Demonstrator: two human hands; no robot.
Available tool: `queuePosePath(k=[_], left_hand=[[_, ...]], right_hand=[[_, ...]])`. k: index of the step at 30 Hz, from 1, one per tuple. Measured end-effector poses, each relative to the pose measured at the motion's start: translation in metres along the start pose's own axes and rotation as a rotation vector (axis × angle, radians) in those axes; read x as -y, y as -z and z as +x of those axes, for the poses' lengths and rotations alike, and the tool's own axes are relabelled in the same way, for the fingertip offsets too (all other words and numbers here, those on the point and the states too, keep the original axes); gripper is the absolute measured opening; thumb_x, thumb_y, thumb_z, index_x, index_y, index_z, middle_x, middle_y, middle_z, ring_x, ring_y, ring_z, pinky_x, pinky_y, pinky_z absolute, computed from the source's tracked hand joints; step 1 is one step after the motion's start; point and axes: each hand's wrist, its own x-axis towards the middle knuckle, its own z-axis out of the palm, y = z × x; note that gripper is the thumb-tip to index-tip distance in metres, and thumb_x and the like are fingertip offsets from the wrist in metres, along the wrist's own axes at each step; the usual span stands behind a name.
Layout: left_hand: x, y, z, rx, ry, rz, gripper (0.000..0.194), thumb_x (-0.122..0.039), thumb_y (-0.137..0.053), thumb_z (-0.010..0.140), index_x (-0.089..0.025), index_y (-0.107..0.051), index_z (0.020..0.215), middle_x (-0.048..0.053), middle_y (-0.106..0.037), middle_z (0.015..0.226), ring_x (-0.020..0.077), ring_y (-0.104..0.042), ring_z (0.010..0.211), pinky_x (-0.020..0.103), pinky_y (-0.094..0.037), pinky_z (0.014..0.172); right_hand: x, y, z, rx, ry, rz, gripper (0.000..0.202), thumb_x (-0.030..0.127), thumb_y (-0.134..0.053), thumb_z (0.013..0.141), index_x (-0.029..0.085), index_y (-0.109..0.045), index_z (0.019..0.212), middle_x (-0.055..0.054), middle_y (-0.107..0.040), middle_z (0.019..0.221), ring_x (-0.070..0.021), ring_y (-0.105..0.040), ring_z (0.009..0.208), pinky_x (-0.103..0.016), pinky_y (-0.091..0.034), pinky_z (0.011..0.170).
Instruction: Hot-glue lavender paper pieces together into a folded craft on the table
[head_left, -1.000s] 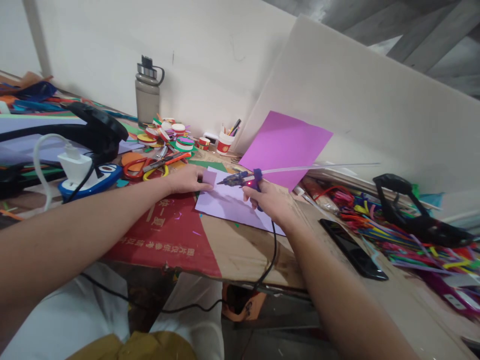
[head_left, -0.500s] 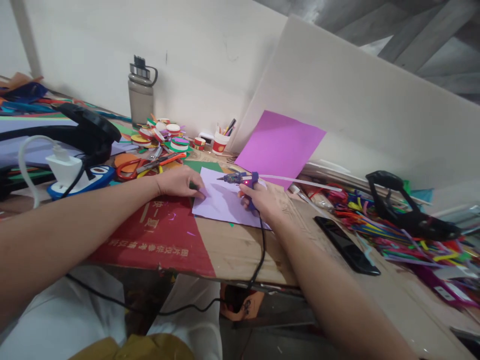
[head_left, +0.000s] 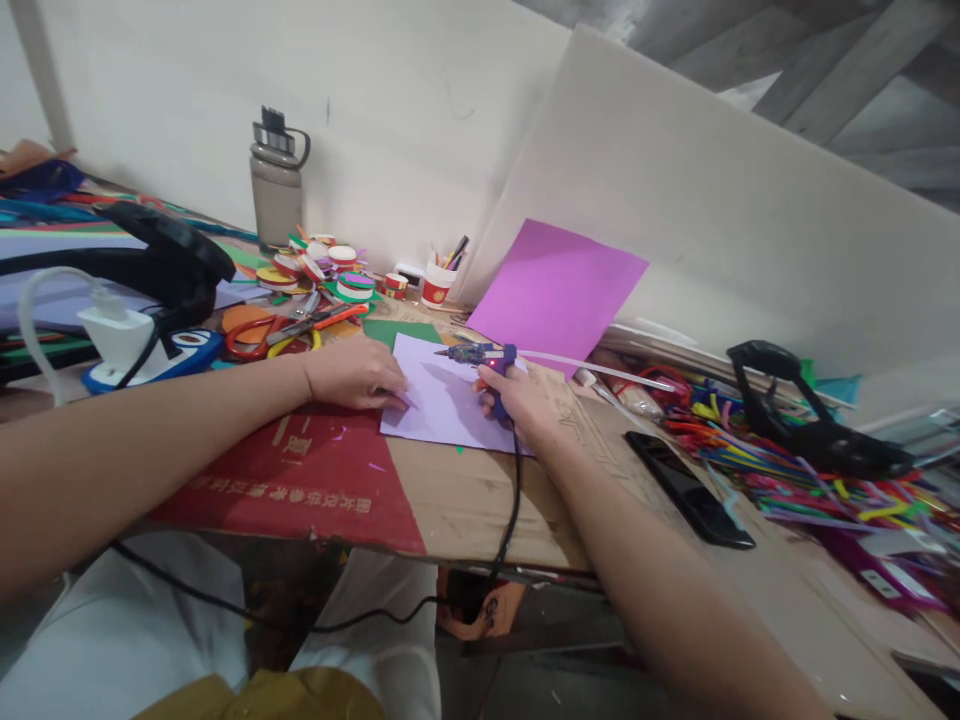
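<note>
A blue hot glue gun (head_left: 491, 360) is held in my right hand (head_left: 511, 392), its nozzle pointing left and a red light lit on its body. A long whitish glue stick (head_left: 592, 366) sticks out of its back, and a black cord hangs from the grip. Beneath the gun lies a lavender paper sheet (head_left: 442, 415) on the cardboard. My left hand (head_left: 356, 372) rests at the sheet's left edge with its fingers closed together. A thin lavender sliver shows at those fingertips; whether it is a separate piece or part of the sheet, I cannot tell.
Scissors (head_left: 255, 335) and several ribbon rolls (head_left: 343, 258) lie beyond my left hand. A bottle (head_left: 276, 190) and pen cup (head_left: 436, 285) stand behind. Purple paper (head_left: 562, 285) leans on a white board. To the right are a phone (head_left: 688, 488) and coloured pipe cleaners (head_left: 739, 445).
My left fingers have drawn together at the sheet's edge; the gap between thumb and fingers is gone. The right hand keeps the glue gun almost still. The view has shifted slightly.
</note>
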Motion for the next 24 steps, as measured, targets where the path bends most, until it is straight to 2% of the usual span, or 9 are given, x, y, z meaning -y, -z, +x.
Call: queuePosePath(k=[3,7,12,15,19,24], left_hand=[[-0.0040,-0.0026,-0.0022,-0.043,0.002,0.003,0.022,-0.039,-0.057,0.086,-0.025,-0.073,0.087,0.007,-0.073,0.091,0.0173,-0.066,0.085,0.026,-0.046,0.078],[-0.0068,-0.0055,-0.0022,-0.109,-0.005,0.011,0.021,-0.034,-0.056,0.088,-0.022,-0.072,0.086,0.008,-0.071,0.102,0.0155,-0.065,0.091,0.024,-0.045,0.079],[-0.0055,-0.0058,0.0017,-0.062,0.051,0.097,0.025,-0.034,-0.052,0.090,-0.019,-0.071,0.084,0.008,-0.072,0.092,0.0162,-0.064,0.085,0.025,-0.044,0.076],[-0.0035,-0.0059,0.0015,-0.054,0.069,0.107,0.023,-0.032,-0.053,0.090,-0.019,-0.072,0.087,0.008,-0.072,0.095,0.0173,-0.065,0.087,0.026,-0.045,0.077],[0.0009,-0.0071,-0.0026,-0.040,0.079,0.033,0.022,-0.026,-0.054,0.088,-0.023,-0.071,0.100,0.006,-0.071,0.106,0.0164,-0.064,0.096,0.025,-0.046,0.083],[0.0025,-0.0070,-0.0033,-0.001,0.104,0.063,0.022,-0.029,-0.052,0.090,-0.025,-0.070,0.101,0.002,-0.072,0.104,0.0157,-0.064,0.097,0.026,-0.046,0.086]], right_hand=[[-0.0033,0.0010,0.0033,-0.032,0.003,0.057,0.016,0.031,-0.053,0.089,0.019,-0.052,0.079,0.004,-0.052,0.052,-0.0073,-0.046,0.039,-0.018,-0.034,0.038],[-0.0078,0.0031,0.0078,-0.045,-0.022,0.097,0.022,0.036,-0.052,0.089,0.018,-0.054,0.077,0.004,-0.047,0.048,-0.0086,-0.046,0.037,-0.019,-0.029,0.035],[-0.0107,0.0021,0.0104,-0.082,0.016,0.162,0.015,0.031,-0.055,0.087,0.018,-0.054,0.082,0.002,-0.055,0.059,-0.0070,-0.045,0.041,-0.019,-0.037,0.038],[-0.0091,0.0013,0.0099,-0.109,0.004,0.133,0.012,0.029,-0.053,0.089,0.018,-0.055,0.084,0.002,-0.052,0.056,-0.0080,-0.045,0.041,-0.019,-0.036,0.038],[-0.0051,0.0034,0.0080,-0.124,0.002,0.121,0.013,0.030,-0.053,0.088,0.018,-0.055,0.084,0.002,-0.052,0.055,-0.0078,-0.045,0.041,-0.019,-0.033,0.037],[-0.0027,0.0040,0.0050,-0.158,0.068,0.051,0.022,0.037,-0.054,0.087,0.018,-0.058,0.076,0.003,-0.047,0.048,-0.0084,-0.045,0.038,-0.020,-0.027,0.036]])
